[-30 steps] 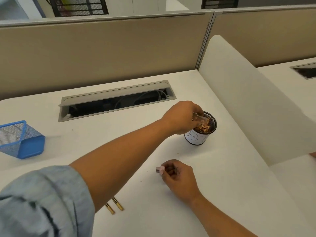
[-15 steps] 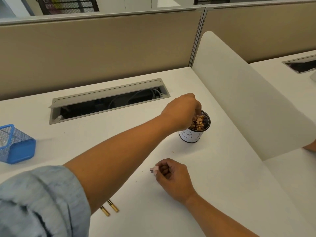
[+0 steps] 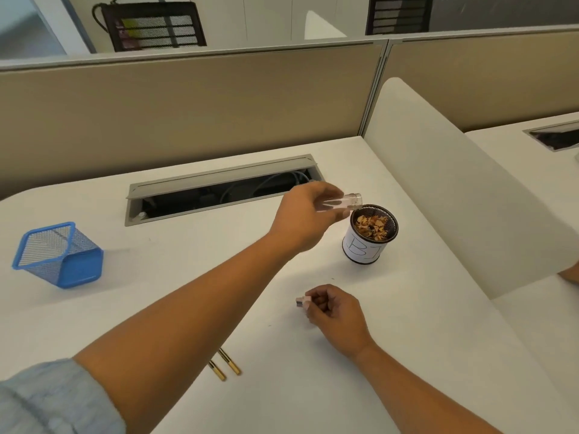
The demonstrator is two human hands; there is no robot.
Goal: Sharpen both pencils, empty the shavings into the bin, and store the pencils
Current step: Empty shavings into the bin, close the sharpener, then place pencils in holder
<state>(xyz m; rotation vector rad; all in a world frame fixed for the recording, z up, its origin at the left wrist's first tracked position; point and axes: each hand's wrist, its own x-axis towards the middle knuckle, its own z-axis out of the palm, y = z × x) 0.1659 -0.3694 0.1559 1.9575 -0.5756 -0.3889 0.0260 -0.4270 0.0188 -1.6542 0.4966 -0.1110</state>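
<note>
Lifted left hand (image 3: 305, 219) grips clear shavings case (image 3: 343, 202) above bin (image 3: 365, 245) rim, right hand (image 3: 333, 311) pinching sharpener (image 3: 302, 301).

Light blue rolled sleeve (image 3: 47, 399) on left arm, right forearm bare

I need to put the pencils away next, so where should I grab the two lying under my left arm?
Pinch the gold-tipped ends from the near side with the right hand; only those ends show, the rest is under the left forearm.
</note>
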